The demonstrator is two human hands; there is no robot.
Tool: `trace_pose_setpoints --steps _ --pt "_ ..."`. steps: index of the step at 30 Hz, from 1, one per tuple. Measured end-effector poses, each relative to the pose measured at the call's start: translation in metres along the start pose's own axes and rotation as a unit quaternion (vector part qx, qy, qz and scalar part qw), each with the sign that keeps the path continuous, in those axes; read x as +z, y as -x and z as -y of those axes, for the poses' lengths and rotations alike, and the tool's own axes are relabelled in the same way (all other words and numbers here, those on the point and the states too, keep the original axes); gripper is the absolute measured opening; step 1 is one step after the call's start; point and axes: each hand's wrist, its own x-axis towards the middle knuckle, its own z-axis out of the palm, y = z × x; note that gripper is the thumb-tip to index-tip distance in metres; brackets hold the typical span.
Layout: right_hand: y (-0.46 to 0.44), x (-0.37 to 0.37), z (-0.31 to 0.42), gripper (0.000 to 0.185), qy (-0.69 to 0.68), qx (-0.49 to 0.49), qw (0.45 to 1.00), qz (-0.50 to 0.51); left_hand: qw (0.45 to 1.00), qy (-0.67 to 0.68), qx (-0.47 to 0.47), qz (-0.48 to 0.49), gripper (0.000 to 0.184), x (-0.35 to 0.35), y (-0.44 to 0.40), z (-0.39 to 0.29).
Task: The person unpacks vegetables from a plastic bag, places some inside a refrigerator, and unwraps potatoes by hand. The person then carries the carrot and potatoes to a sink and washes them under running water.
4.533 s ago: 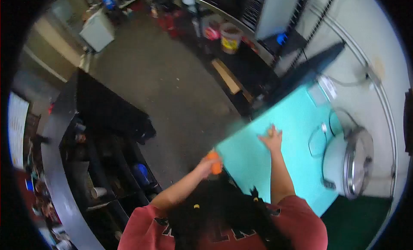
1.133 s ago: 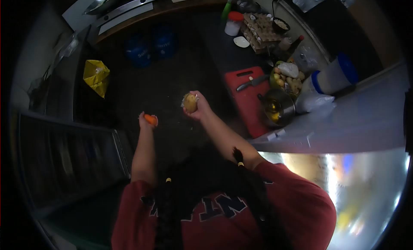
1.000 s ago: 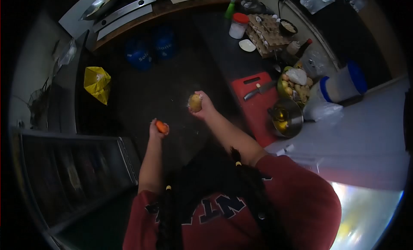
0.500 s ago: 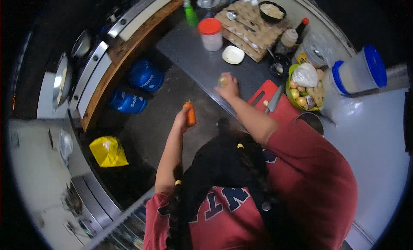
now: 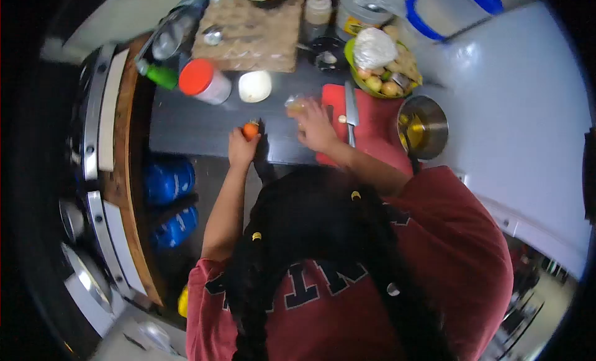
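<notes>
Left of the red board [image 5: 379, 125], a carrot [image 5: 250, 130] is gripped by the fingers of the left hand [image 5: 241, 147]; nearer it, a blurred potato [image 5: 298, 106] is gripped by the right hand [image 5: 318, 127].

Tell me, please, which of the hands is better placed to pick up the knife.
Probably the right hand: it is nearer the knife and red board, though it seems to hold a blurred tan item. The left hand is farther off, holding a carrot.

The counter [image 5: 202, 128] bears a green bottle [image 5: 162, 76], a jar [image 5: 213, 87], a dish [image 5: 255, 87], an egg tray [image 5: 273, 45] and a red board [image 5: 375, 123].
</notes>
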Motion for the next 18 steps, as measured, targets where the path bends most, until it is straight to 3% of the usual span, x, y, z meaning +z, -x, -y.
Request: trace_pose_setpoints --steps 2,5,8,9,11,12,14,18 --pt "0.012 -0.009 0.001 0.064 -0.049 -0.047 0.996 -0.063 0.997 -0.020 0.071 0.019 0.057 0.002 -0.016 -0.003" --pt "0.038 -0.019 0.001 0.060 -0.055 0.035 0.988 -0.140 0.983 -0.055 0.165 0.053 0.058 0.000 -0.028 0.001" --pt "0.070 -0.013 0.011 0.047 -0.044 0.184 0.946 -0.262 0.973 -0.038 0.214 0.083 0.059 -0.010 -0.039 0.003" --pt "0.077 -0.011 0.016 0.047 -0.037 0.184 0.947 -0.260 0.970 -0.016 0.223 0.095 0.061 -0.014 -0.042 0.009" --pt "0.094 -0.002 0.026 0.042 -0.130 0.372 0.888 -0.234 0.959 0.018 0.273 0.070 0.056 -0.013 -0.051 0.026" --pt "0.098 0.007 0.027 0.042 -0.125 0.377 0.888 -0.231 0.955 0.060 0.288 0.041 0.053 -0.013 -0.055 0.032" --pt "0.101 0.025 0.031 0.033 -0.135 0.334 0.870 -0.337 0.949 0.130 0.286 0.009 0.041 -0.021 -0.060 0.043" --pt "0.088 0.018 0.060 0.026 -0.038 0.365 0.875 -0.315 0.945 0.177 0.274 0.006 0.029 -0.041 -0.073 0.084"
